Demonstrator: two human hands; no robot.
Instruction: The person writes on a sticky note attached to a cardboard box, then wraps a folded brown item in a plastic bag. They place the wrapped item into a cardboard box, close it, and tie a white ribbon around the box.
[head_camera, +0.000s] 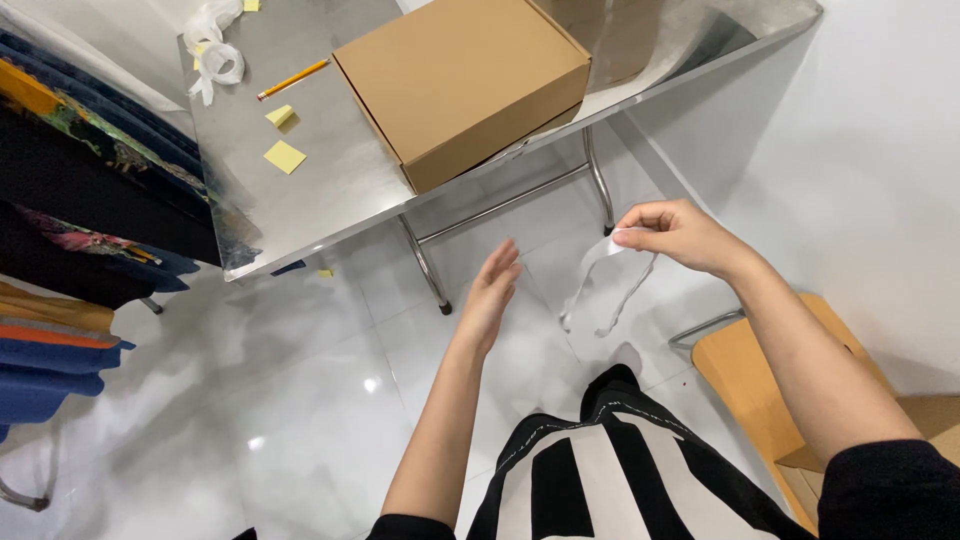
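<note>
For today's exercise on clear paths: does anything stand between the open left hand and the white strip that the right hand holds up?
Nothing visible does. The left hand is open and apart from the white strip, which hangs from the right hand. Only floor shows behind the gap between them.

Steel table and white floor, with the things that lie on them

The metal table has a shiny grey top and thin chrome legs that stand on the glossy white tile floor. A closed brown cardboard box sits near the front edge of the table. To the left of the box there are two yellow sticky notes, and a yellow pencil lies just behind them. A bundle of clear plastic strips rests at the far left corner. One small yellow scrap lies on the floor under the table edge.
</note>
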